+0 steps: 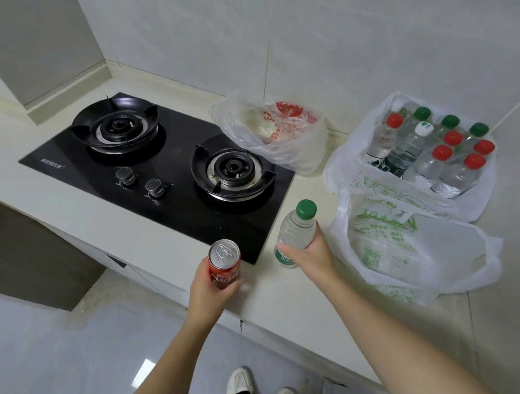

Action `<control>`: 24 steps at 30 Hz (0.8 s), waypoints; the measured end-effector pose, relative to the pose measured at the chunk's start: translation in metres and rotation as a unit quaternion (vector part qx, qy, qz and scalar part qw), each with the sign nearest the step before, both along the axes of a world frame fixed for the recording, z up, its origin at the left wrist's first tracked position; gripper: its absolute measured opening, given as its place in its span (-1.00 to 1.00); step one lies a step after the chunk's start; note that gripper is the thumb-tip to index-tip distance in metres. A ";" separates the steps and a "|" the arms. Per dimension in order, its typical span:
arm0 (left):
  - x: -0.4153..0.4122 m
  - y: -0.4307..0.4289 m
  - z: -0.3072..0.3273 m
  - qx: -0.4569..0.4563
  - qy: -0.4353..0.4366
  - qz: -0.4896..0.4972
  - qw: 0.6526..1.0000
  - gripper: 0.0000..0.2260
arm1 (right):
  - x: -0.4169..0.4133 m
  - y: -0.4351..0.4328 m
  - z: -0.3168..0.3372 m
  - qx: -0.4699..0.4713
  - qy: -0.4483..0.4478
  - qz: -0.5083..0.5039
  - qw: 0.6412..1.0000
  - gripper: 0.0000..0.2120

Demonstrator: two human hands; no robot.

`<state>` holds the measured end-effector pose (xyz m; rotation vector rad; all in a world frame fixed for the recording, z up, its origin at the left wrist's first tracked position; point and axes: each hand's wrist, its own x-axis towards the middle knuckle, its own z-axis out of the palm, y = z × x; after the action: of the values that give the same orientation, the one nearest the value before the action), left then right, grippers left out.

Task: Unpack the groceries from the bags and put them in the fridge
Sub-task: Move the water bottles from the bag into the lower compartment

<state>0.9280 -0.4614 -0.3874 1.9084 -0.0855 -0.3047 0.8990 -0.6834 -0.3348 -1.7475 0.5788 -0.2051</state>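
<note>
My left hand (207, 287) grips a red soda can (224, 260) upright over the counter's front edge. My right hand (311, 256) grips a clear water bottle with a green cap (296, 229), just left of a white bag with green print (406, 249). Behind it, a second white bag (350, 159) holds several water bottles with red and green caps (437, 151). A clear bag with red print (279, 129) sits at the back beside the stove. The fridge is out of view.
A black two-burner gas hob (160, 166) with two knobs fills the left part of the cream counter (81, 206). Tiled wall stands behind. Grey floor and my white shoes (241, 384) show below the counter edge.
</note>
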 end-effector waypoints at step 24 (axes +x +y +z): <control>0.025 0.006 0.074 -0.037 -0.018 0.016 0.999 -0.65 | 0.001 0.044 0.021 0.052 -0.048 -0.034 0.997 -0.58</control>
<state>0.9525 -0.4549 -0.3139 1.8400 -0.0885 -0.2413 0.9001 -0.6399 -0.3133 -1.6093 0.5693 -0.2994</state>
